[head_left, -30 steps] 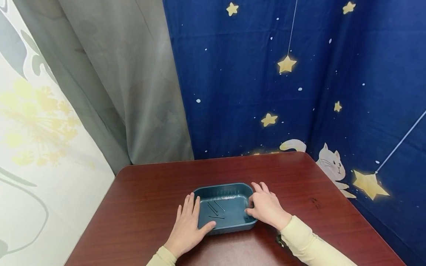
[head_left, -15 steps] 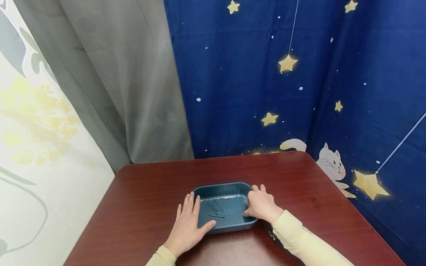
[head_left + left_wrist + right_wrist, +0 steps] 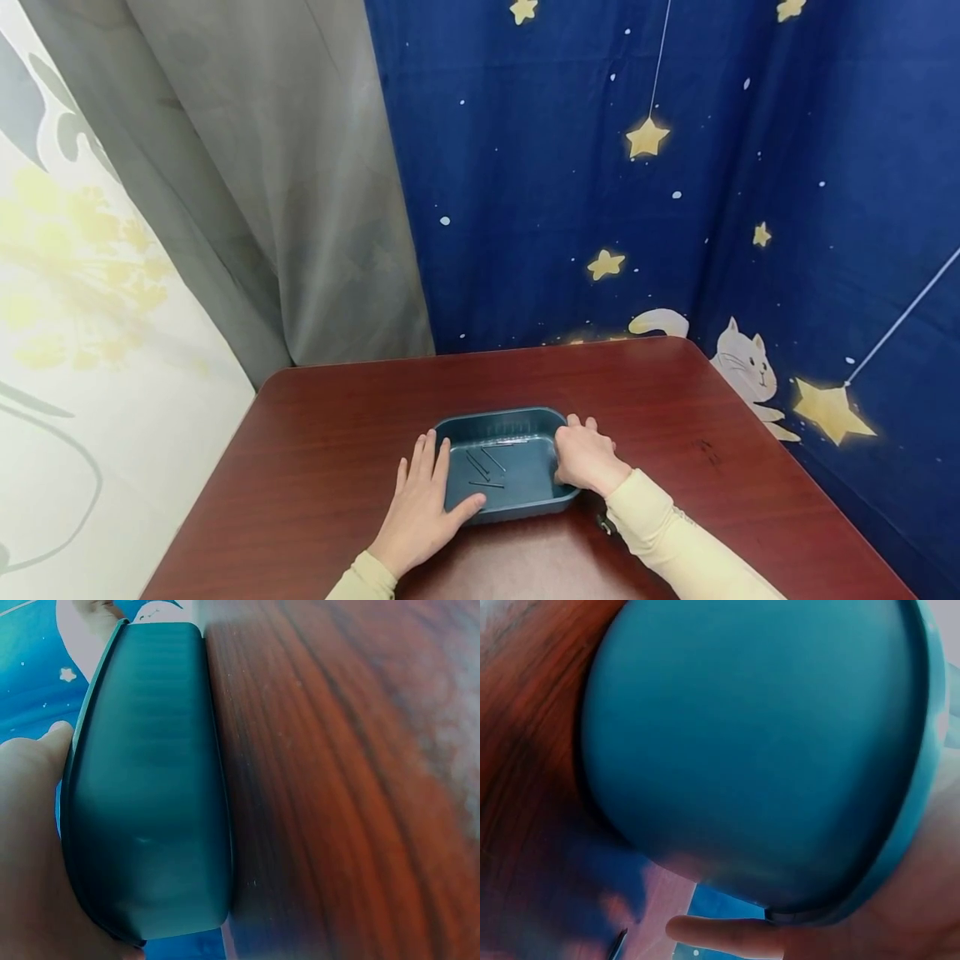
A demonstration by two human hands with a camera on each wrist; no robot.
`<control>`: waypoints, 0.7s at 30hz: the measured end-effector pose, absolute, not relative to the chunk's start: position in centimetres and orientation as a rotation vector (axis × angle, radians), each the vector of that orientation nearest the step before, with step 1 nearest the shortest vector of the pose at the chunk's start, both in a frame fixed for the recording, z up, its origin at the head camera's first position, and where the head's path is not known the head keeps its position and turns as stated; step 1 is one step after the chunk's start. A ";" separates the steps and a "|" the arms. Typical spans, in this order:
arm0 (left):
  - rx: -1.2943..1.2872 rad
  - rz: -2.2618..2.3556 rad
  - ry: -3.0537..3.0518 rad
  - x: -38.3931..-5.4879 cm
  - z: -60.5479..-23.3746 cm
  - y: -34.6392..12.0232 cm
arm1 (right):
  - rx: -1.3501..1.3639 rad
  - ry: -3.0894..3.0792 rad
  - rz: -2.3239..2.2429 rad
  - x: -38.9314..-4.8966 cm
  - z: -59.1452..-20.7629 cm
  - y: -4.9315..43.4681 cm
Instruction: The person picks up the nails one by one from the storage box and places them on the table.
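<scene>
A dark teal rectangular dish with rounded corners stands on the table in the head view. On its floor lie several thin dark nails. My left hand rests against the dish's left end, fingers straight along the rim and thumb at the near left corner. At the right end, my right hand reaches over the rim, its lower fingers down inside the dish. Those fingertips are hidden, so whatever they touch cannot be seen. Both wrist views show mostly the dish's outer wall, with one finger outside it in the right one.
The reddish-brown table extends around the dish. Small dark thin marks show on its right side. Behind stand a grey curtain and a blue starry curtain; a white patterned cloth hangs at left.
My right hand has shifted slightly left and deeper into the dish's right end. The left hand stays at the left rim, and the nails in sight lie as before.
</scene>
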State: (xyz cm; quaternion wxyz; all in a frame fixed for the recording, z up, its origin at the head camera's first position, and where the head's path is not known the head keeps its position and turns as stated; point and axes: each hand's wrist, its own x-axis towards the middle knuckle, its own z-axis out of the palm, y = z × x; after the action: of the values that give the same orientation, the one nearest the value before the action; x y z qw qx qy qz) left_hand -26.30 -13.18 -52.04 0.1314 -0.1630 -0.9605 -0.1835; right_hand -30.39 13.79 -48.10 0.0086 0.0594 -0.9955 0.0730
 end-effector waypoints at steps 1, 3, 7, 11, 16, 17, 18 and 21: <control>-0.476 -0.535 -2.788 -26.3 -52.0 -13.2 | 0.184 -3.113 0.218 -30.4 -48.1 13.8; -0.479 -0.543 -2.786 -26.3 -52.0 -13.2 | 0.177 -3.118 0.196 -30.4 -48.1 13.8; -0.482 -0.543 -2.777 -26.3 -52.0 -13.2 | 0.153 -3.125 0.178 -30.6 -48.0 13.7; -0.488 -0.535 -2.783 -26.4 -52.0 -13.3 | 0.141 -3.133 0.159 -30.8 -48.1 13.7; -0.491 -0.558 -2.791 -26.3 -51.8 -13.2 | 0.140 -3.137 0.157 -30.7 -48.1 13.7; -0.489 -0.562 -2.794 -26.2 -51.8 -13.2 | 0.144 -3.134 0.158 -30.7 -48.1 13.8; -0.480 -0.564 -2.795 -26.2 -51.7 -13.2 | 0.148 -3.131 0.161 -30.7 -48.1 13.8; -0.478 -0.574 -2.801 -26.2 -51.7 -13.1 | 0.174 -3.111 0.170 -30.5 -48.1 14.0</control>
State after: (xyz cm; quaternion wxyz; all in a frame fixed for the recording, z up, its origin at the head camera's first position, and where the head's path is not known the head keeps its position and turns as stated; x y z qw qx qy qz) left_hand -26.15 -13.14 -51.67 0.1212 -0.1638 -0.9591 -0.1965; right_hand -30.54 14.01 -48.06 0.0104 0.0556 -0.9969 0.0546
